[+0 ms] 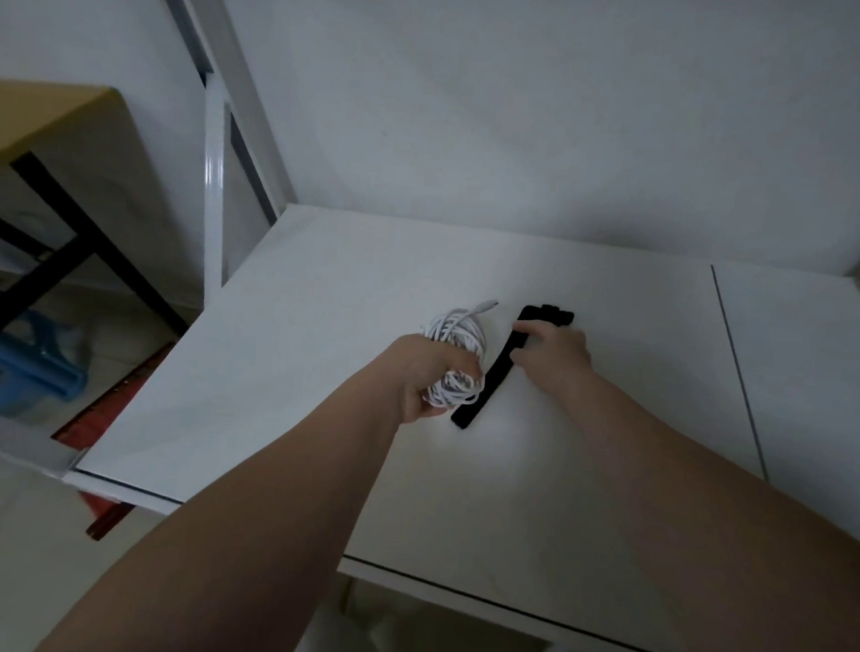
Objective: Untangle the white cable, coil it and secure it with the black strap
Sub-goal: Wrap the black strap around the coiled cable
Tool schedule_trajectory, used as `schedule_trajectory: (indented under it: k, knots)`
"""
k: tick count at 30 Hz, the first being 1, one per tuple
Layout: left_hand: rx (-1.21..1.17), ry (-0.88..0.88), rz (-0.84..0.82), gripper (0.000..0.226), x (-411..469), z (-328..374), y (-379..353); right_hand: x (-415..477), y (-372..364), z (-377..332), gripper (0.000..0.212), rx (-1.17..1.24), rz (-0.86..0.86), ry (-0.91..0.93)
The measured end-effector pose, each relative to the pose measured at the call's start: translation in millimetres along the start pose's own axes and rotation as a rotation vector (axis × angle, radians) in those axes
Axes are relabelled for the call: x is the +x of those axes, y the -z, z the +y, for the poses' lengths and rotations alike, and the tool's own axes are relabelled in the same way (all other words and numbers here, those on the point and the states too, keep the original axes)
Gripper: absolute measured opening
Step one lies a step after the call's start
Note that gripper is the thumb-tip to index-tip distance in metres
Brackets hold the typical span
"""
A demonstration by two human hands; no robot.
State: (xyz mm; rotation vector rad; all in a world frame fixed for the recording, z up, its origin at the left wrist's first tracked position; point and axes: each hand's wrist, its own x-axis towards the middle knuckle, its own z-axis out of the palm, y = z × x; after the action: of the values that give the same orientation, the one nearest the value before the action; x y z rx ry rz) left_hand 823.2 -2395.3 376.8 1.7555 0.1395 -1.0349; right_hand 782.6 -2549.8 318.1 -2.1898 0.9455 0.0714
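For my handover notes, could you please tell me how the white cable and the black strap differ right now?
The white cable is bundled into loops; the black strap lies stretched out flat. The left hand grips the cable's middle; the right hand pinches the strap near its far end. Both are side by side at the white table.

Dim and greyish, with brighter patch on white table (535, 476) at centre; soft shadows, slight blur, wide-angle bending near edges.
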Motion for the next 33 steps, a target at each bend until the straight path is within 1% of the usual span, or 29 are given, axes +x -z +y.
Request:
schedule_trajectory:
  k: [3,4,6,9,11,13,14,16,17,18,20,22,23,26,29,31,33]
  knots:
    - [0.014,-0.017,0.034,0.014,-3.5,0.8,3.3,9.3,-1.9,-8.5,0.053,-0.183,-0.113,0.074]
    - [0.017,-0.016,0.041,0.014,-3.4,0.5,4.0,9.6,-4.4,-10.8,0.053,-0.253,-0.133,0.103]
    - [0.017,-0.01,0.05,0.015,-2.9,-0.7,4.6,8.0,-10.4,-11.8,0.049,-0.273,-0.122,0.137]
    - [0.008,0.011,0.065,0.014,-1.4,-2.7,5.0,-0.9,-10.2,-8.4,0.03,-0.081,-0.006,0.167]
    - [-0.001,0.026,0.076,0.013,-1.7,-3.1,6.0,-8.2,-4.1,-5.9,0.021,0.124,0.095,0.147]
    - [0.001,0.038,0.082,0.012,-5.9,-3.0,6.7,-22.1,7.3,-8.9,0.018,0.354,0.118,0.145]
    - [0.013,0.037,0.078,0.013,-9.0,-2.8,7.0,-30.8,14.7,-12.4,0.022,0.478,0.078,0.166]
    - [0.055,0.028,0.054,0.019,-16.2,-2.3,7.2,-51.9,34.0,-22.5,0.032,0.731,-0.076,0.227]
    - [0.094,0.031,0.028,0.022,-21.2,-1.2,5.9,-64.5,43.9,-28.2,0.036,0.817,-0.17,0.272]
    - [0.16,0.037,-0.009,0.02,-25.8,-1.0,4.7,-76.7,52.7,-32.9,0.039,0.837,-0.255,0.321]
    - [0.299,0.04,-0.106,0.011,-39.2,1.7,1.1,-98.6,64.5,-40.7,0.044,0.709,-0.367,0.417]
    - [0.354,0.017,-0.185,0.003,-53.7,4.8,-0.9,-116.2,71.0,-44.7,0.049,0.534,-0.428,0.477]
    - [0.38,-0.007,-0.216,0.002,-60.8,5.5,-0.4,-123.5,73.8,-45.6,0.052,0.475,-0.446,0.49]
    - [0.471,-0.083,-0.344,0.012,-84.1,7.9,2.8,-142.9,85.8,-47.5,0.064,0.348,-0.484,0.478]
    - [0.501,-0.131,-0.431,0.024,-106.5,7.5,8.0,-163.1,97.6,-50.8,0.07,0.24,-0.462,0.484]
    - [0.505,-0.164,-0.463,0.031,-118.6,6.2,11.3,-178.9,105.0,-53.4,0.063,0.139,-0.411,0.52]
    - [0.482,-0.193,-0.477,0.023,-129.7,5.2,12.7,-193.7,109.9,-54.3,0.055,0.018,-0.361,0.577]
